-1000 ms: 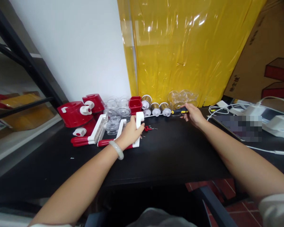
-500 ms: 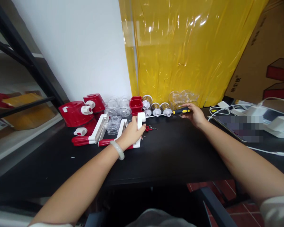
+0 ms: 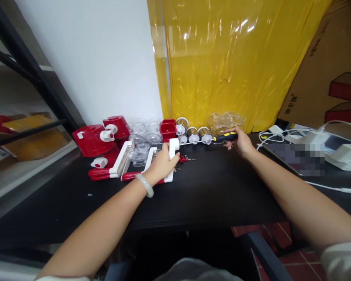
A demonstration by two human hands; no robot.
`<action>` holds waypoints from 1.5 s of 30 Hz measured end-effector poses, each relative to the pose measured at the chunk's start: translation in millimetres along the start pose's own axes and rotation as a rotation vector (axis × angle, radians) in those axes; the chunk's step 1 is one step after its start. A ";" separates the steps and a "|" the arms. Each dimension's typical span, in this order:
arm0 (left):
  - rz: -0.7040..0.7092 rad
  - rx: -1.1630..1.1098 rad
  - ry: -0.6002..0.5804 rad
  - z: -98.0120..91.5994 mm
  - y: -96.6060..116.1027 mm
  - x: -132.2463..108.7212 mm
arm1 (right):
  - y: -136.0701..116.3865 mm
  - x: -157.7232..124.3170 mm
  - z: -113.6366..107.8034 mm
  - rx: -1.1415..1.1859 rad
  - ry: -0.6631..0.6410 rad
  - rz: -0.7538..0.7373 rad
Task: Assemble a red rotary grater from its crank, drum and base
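Note:
My left hand (image 3: 161,162) is closed around a white crank handle (image 3: 172,145) with a red grip, its round end turned to the right. In my right hand (image 3: 242,143) is a screwdriver (image 3: 226,137) with a black and yellow handle. Its long shaft points left, and the tip meets the handle's round end; the exact contact is too small to see. Beside my left fingers lie a small red part (image 3: 182,159) and several screws (image 3: 190,159). More white handles (image 3: 121,160) with red grips rest to the left of this hand.
Red housings (image 3: 93,139) with white knobs stand at the back left. Clear plastic parts (image 3: 140,154), red hoppers (image 3: 167,129) and grater drums (image 3: 204,134) line the wall. White cables (image 3: 298,134) and a tablet-like device (image 3: 280,158) lie right, near a large cardboard box (image 3: 316,70).
The screwdriver's handle has turned in my right hand, its yellow marks shifting, and the fingers below it have moved. My left hand holds the crank handle almost unmoved.

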State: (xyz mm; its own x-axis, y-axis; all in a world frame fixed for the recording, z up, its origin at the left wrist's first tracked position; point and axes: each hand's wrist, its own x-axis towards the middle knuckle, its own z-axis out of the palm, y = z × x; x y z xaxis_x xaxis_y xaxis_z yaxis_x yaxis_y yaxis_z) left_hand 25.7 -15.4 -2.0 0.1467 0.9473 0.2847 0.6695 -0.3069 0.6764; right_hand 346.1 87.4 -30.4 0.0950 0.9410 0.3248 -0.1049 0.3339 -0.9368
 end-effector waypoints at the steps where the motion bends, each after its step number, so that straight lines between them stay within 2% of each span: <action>1: 0.001 0.000 0.000 0.0 0.4 -0.2 | -0.2 0.4 -0.2 0.027 0.006 0.013; 13: -0.014 -0.031 -0.017 1.0 0.5 -1.2 | -5.1 -0.1 -0.7 0.070 -0.011 0.051; 19: 0.012 -0.053 0.013 -0.2 -2.1 0.6 | -5.4 -2.5 0.5 0.005 -0.049 -0.006; 24: 0.002 -0.062 0.018 -0.5 -2.8 1.1 | -3.4 -2.5 1.9 -0.062 -0.008 -0.011; 28: 0.010 -0.034 0.011 -0.9 -0.7 0.1 | -4.9 -1.6 3.1 0.037 0.019 0.035; 32: -0.013 -0.030 -0.005 -0.5 1.4 -1.4 | -6.7 -1.5 2.0 0.108 0.028 -0.002; 39: -0.020 -0.052 -0.005 0.6 0.9 -1.3 | -7.5 -0.5 -0.5 0.059 -0.016 0.038; 45: -0.012 -0.091 0.017 -0.6 0.0 0.6 | -3.8 -0.8 0.6 -0.009 -0.041 0.002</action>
State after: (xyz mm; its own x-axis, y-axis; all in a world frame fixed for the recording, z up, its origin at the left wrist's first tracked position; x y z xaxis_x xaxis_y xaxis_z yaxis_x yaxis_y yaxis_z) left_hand 25.3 -14.9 -1.4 0.1266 0.9495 0.2870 0.6022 -0.3035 0.7384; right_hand 345.9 85.4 -27.0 0.0545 0.9431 0.3281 -0.0962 0.3320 -0.9383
